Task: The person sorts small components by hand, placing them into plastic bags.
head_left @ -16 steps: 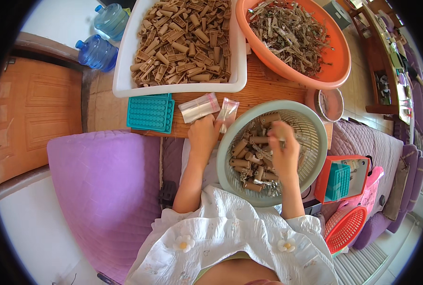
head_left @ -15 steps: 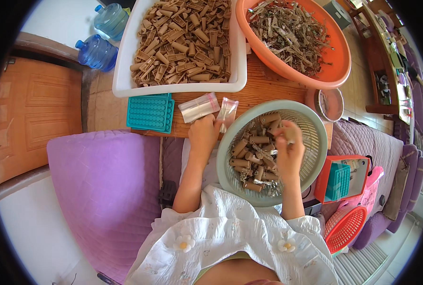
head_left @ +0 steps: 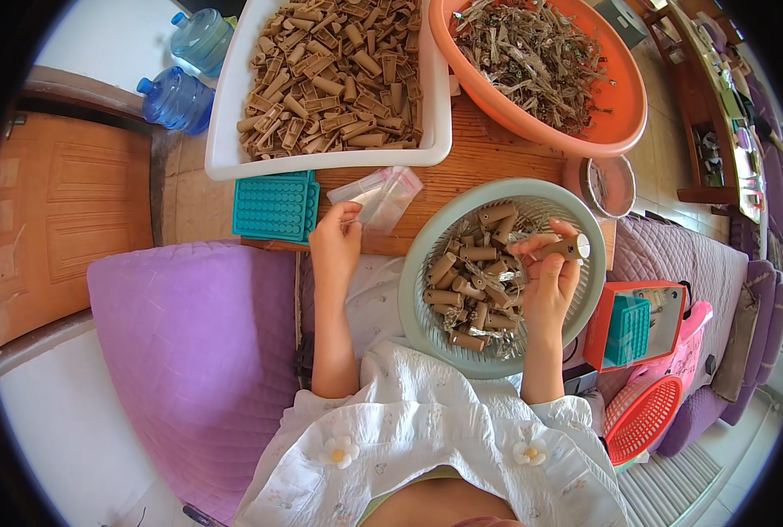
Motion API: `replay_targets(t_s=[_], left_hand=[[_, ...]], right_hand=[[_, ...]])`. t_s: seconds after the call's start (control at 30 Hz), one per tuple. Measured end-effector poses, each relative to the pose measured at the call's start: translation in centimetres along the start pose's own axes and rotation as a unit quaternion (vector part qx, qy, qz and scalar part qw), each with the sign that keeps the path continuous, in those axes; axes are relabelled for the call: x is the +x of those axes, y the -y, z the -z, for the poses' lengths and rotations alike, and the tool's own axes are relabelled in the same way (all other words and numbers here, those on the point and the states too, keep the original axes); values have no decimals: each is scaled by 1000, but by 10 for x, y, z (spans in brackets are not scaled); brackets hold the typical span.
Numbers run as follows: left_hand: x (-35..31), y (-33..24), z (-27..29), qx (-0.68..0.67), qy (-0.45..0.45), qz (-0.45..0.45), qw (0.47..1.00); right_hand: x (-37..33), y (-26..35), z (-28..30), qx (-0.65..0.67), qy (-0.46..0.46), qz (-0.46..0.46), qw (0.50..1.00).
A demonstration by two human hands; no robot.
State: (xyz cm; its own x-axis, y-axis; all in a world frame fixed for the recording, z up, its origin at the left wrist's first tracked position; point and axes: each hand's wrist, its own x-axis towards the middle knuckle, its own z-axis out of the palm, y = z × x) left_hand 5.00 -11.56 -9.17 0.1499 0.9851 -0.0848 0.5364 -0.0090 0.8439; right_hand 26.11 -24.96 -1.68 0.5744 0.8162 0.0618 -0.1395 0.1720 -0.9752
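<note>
My right hand [head_left: 547, 272] is closed around a brown plastic cylinder [head_left: 569, 249] with a pale round end. It holds the cylinder above the right side of a grey-green colander [head_left: 416, 290]. Similar brown cylinders [head_left: 481, 255] lie heaped in the colander, with shiny silvery wire-like bits among them. My left hand [head_left: 335, 241] is at the table's near edge, thumb and fingers pinched at the corner of a clear plastic bag [head_left: 391, 206]. This bag lies slanted across a small stack of other clear bags [head_left: 349, 191] on the wooden table.
A white tub [head_left: 321, 164] full of brown plastic shells and an orange basin [head_left: 621, 132] of tangled silvery pieces stand behind. Teal trays [head_left: 273, 206] lie at the left, a round tin [head_left: 609, 189] at the right. Beside me are a red box [head_left: 595, 338] and a red basket [head_left: 642, 426].
My right hand has lifted the brown cylinder up and turned it rightward. My left hand has drawn left and nearer, and the small clear bag has shifted left onto the stack.
</note>
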Motion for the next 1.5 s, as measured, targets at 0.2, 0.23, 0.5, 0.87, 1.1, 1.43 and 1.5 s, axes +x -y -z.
replay_targets(t_s=[0.2,0.23,0.5,0.87,1.1,1.43,1.5], left_hand=[[-4,-9,14,218,-38,-10,975],[-4,-7,16,218,-37,-11,975],[-14,-34,46,-266,94,88,955],[-61,-102,-6,-314,309,-32,897],[-60,-99,-7,-313,267,0,911],[-57,-93,-4,-324,164,-39,931],[-56,-92,-2,-312,169,-44,934]], right_hand=[[1,-3,-3,38,7,-20,999],[1,-3,-4,59,4,-26,998],[0,9,-15,136,-41,-159,977],[-1,18,-47,112,91,-215,966],[-1,9,-47,92,63,-222,969],[4,18,-39,-78,207,-203,954],[5,16,-36,-67,214,-214,951]])
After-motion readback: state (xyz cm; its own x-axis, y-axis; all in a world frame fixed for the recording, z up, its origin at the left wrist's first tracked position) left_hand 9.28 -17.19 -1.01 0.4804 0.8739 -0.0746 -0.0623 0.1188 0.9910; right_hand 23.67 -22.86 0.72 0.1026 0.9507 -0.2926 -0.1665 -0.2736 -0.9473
